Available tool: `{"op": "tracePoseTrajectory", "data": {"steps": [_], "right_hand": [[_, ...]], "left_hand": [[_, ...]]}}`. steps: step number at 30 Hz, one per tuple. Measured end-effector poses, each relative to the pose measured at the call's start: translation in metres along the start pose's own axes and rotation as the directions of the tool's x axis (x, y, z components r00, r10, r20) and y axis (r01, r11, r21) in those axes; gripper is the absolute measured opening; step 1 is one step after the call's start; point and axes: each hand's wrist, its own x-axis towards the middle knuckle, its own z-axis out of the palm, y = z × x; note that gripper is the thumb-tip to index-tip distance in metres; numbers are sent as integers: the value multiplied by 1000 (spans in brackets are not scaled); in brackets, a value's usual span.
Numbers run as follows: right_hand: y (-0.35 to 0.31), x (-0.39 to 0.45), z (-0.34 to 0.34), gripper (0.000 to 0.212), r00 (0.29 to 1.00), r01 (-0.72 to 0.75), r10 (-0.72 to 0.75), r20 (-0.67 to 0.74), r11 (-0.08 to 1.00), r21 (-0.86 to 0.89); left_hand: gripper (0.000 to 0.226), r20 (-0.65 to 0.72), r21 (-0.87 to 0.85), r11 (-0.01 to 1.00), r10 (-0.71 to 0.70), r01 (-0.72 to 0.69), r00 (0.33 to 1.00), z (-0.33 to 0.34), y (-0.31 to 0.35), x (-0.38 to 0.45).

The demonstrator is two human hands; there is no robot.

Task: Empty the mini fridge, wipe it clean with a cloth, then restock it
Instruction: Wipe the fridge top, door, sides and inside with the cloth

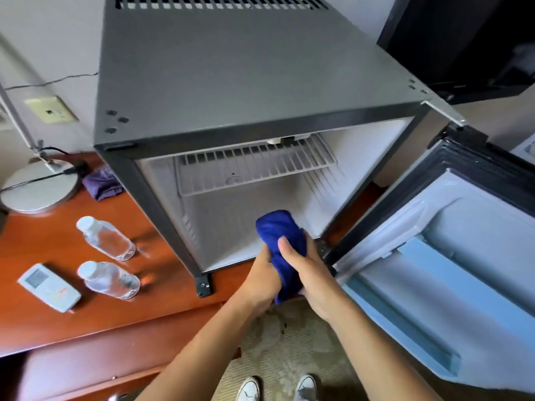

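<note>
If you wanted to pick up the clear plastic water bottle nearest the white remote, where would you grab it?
Probably round the middle of the clear plastic water bottle, coming from above. It lies on its side on the reddish wooden desk, white cap towards the left, so its round body is exposed.

Soft even daylight, strong wide-angle bending at edges, slight blur throughout.

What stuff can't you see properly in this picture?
All in the head view:
- Fridge floor, front right: hidden behind the blue cloth and both hands.
- Left hand fingers: wrapped behind the cloth.
- Remote buttons and screen: too small and blurred to read.
- Door shelf: its inside is hidden by its front wall.
- Purple cloth: partly behind the fridge.
</note>
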Motion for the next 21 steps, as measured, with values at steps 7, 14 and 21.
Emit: {"op": "tracePoseTrajectory", "data": {"steps": [7,14,21], "right_hand": [[1,100,6,18,978,115,-96,-185,989,96],[-17,179,12,58,985,78,-166,-48,674,-735],[34,210,21,85,988,146,-82,130,235,-961]], "left_hand": [[50,178,928,314,104,-203,978,-59,90,-54],[28,303,953,-259,795,-159,525,-47,239,-103],[79,183,890,-452,472,58,863,-74,286,-80]]}}
